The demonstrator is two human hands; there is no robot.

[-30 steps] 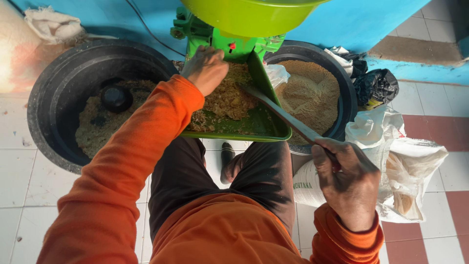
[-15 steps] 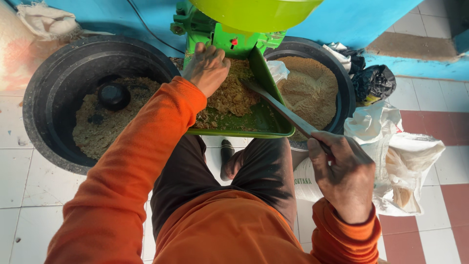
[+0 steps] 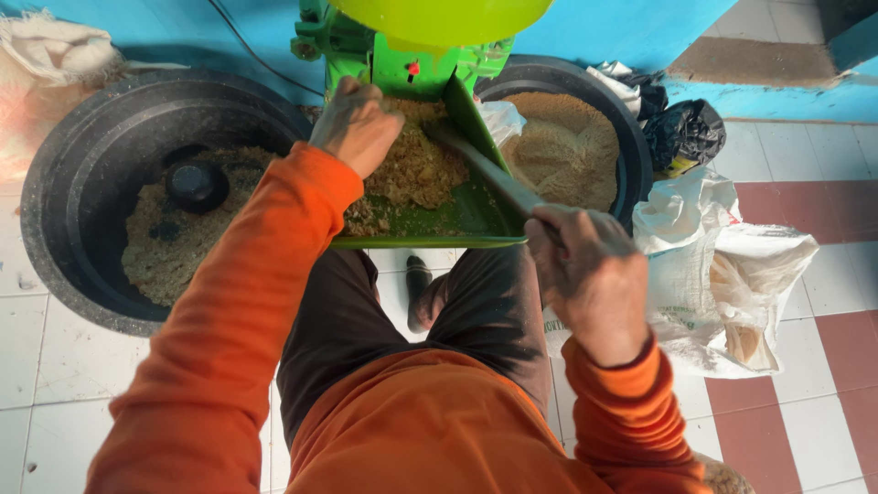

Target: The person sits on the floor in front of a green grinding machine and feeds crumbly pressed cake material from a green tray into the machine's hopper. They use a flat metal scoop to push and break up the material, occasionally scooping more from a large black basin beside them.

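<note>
Under the green grinder [image 3: 402,55], damp meal [image 3: 416,169] on the tray [image 3: 457,220] was pressed by the left hand [image 3: 357,123], fingers together, while a stick [image 3: 485,169] was gripped in the right hand [image 3: 590,274], so fingers could be caught at the outlet.

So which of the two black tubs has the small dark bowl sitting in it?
The left tub, beside the left hand: a dark bowl sits on its coarse feed. The right tub holds only finer meal.
</note>
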